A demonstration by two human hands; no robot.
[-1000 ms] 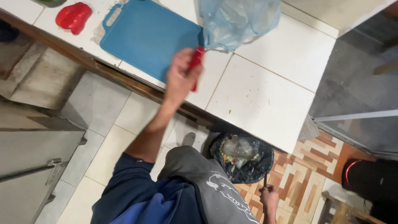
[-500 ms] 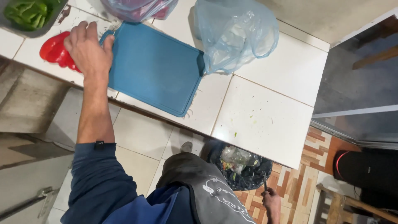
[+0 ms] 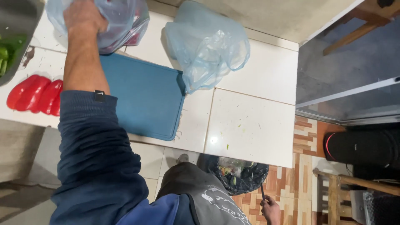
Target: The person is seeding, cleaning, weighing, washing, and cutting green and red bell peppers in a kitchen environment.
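My left hand point(image 3: 83, 18) reaches across the white tiled counter point(image 3: 250, 125) and is closed on a clear plastic bag point(image 3: 123, 21) with red things inside, at the far left. Below my forearm lies a blue cutting board point(image 3: 146, 100), bare. Red pepper pieces point(image 3: 35, 93) rest on the counter left of the board. My right hand point(image 3: 271, 210) hangs low beside my apron, gripping a knife point(image 3: 262, 192) whose dark blade points upward in the picture.
A crumpled light-blue plastic bag point(image 3: 208, 46) sits at the board's far right corner. A grey container with green peppers point(image 3: 6, 50) is at the left edge. A bin lined with a black bag point(image 3: 243, 177) stands on the floor below the counter. A black speaker point(image 3: 362, 146) and wooden chair point(image 3: 354, 183) are at right.
My left hand went from the board's right edge, across to the red pepper pieces, then up onto the bag with red things. My right hand stays low with the knife.
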